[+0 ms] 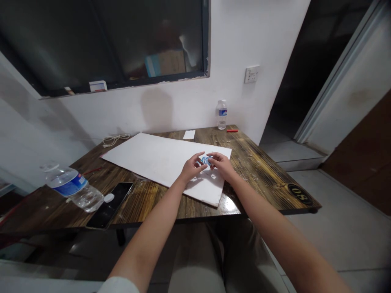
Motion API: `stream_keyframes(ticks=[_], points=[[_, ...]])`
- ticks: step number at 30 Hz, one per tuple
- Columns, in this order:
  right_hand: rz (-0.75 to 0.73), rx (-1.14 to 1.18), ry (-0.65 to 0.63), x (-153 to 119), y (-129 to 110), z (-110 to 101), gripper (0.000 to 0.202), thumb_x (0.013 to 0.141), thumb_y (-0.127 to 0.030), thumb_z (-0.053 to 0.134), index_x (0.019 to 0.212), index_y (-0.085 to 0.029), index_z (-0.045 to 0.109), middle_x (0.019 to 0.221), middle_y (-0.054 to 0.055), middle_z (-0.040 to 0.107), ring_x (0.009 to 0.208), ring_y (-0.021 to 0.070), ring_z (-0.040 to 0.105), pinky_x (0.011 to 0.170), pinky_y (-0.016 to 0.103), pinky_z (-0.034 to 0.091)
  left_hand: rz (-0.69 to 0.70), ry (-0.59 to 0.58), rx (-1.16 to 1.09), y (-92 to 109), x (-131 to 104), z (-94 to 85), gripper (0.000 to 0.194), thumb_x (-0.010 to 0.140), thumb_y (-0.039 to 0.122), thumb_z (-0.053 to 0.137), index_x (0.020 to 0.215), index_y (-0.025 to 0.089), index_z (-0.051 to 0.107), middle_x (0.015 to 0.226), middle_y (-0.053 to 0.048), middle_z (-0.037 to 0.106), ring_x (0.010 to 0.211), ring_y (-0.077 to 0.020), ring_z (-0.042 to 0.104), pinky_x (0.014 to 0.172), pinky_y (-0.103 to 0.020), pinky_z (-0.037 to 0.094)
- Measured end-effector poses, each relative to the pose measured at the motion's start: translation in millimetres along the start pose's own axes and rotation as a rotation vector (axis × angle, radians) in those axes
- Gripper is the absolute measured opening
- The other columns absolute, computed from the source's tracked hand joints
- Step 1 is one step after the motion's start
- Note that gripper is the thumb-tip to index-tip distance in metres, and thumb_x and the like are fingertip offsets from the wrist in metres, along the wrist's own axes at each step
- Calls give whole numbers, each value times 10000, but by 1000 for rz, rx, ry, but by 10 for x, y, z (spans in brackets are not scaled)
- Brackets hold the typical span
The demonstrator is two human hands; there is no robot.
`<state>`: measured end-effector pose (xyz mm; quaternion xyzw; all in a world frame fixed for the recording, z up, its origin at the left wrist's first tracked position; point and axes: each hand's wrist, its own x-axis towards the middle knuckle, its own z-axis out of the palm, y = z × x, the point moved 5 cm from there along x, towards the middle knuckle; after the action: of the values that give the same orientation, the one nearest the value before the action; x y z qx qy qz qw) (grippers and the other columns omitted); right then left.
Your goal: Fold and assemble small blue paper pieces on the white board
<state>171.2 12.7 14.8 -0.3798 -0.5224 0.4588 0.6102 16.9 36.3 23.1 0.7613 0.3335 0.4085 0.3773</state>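
Above the right end of a white board, both hands hold a small blue-and-white patterned piece, too small for me to tell its kind. My left hand has its thumb and fingers curled at the piece's left side. My right hand pinches the right side between thumb and fingers. Their shadows fall on the board, where some small pale shapes lie just beneath the hands, too faint to name.
A large water bottle lies tilted at the left, beside a black phone and a white cap. A small bottle, a red pen-like stick, white paper and a coiled cable sit along the wall.
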Motion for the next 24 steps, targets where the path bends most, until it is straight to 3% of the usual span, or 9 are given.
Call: stream_keyframes(ticks=[4, 8, 17, 24], points=[[23, 9, -24, -3, 29, 23, 424, 640, -476, 778, 928, -191, 655, 566, -56, 559, 486, 115, 515, 524, 276, 415, 4, -4, 69, 33, -4, -7, 547, 739, 377, 731, 1255, 228, 625, 991, -42, 661, 682, -106, 544, 625, -224, 452], [38, 40, -45, 4, 63, 40, 424, 629, -464, 788, 910, -187, 633, 579, -49, 583, 492, 115, 525, 536, 276, 427, 10, 36, 93, 43, 5, -35, 445, 725, 355, 743, 1141, 211, 676, 912, -30, 666, 689, -119, 557, 636, -233, 451], [53, -11, -79, -3, 88, 65, 439, 636, -465, 783, 913, -188, 583, 564, -58, 582, 496, 112, 529, 537, 262, 416, 8, 86, 139, -34, 15, -44, 392, 650, 394, 804, 918, 183, 610, 883, -1, 626, 641, -99, 537, 612, -231, 427], [60, -13, -73, 3, 118, 70, 462, 613, -480, 792, 878, -218, 517, 532, -82, 569, 472, 109, 521, 515, 257, 425, 19, 45, 166, -2, 8, -18, 411, 675, 380, 782, 1014, 202, 632, 913, -10, 649, 654, -112, 556, 642, -246, 443]])
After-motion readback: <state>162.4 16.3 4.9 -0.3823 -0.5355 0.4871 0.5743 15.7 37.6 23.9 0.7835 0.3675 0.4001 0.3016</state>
